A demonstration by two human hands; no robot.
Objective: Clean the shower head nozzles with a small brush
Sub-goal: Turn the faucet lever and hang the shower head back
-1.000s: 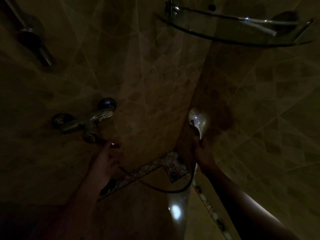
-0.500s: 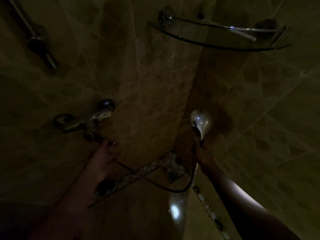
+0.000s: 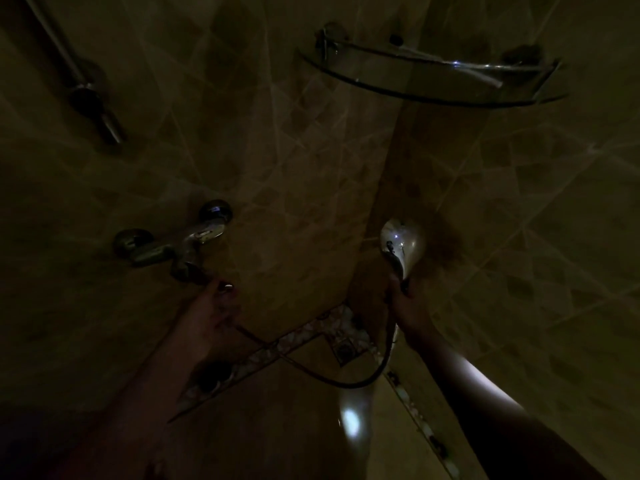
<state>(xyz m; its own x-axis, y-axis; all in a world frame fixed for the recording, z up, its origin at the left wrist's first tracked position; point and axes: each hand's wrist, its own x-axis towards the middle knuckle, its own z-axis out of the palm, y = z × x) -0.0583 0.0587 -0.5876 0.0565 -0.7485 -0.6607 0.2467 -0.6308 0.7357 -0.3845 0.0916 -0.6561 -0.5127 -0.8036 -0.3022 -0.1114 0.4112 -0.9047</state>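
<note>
Dimly lit shower corner, shower head in right hand

Very dark frame, most detail lost. Right hand (image 3: 407, 306) is wrapped around the handle of one chrome shower head (image 3: 401, 242), head end up, shiny back toward the camera, so the nozzle face is hidden. It sits near the corner where the two tiled walls meet, below the shelf and well right of the mixer. One hose (image 3: 349, 382) droops from under the right hand in a loop toward the left hand.

Left hand (image 3: 211, 317) reaches up just under the mixer tap (image 3: 180, 245), fingertips at its lower outlet; fingers look loosely curled, but whether they grip anything I cannot tell, too dark. No brush can be made out in either hand.

Containers: one curved glass corner shelf (image 3: 433, 88) with a metal rail, top right; contents cannot be made out through the glare.

Counts: two hands, one shower head, one hose, one mixer tap with two round wall flanges, one shelf, one slide rail bracket (image 3: 86, 98) at upper left, one floor drain (image 3: 344, 349) in the corner beside a patterned tile border (image 3: 277, 348). Bright light spot low centre
</note>
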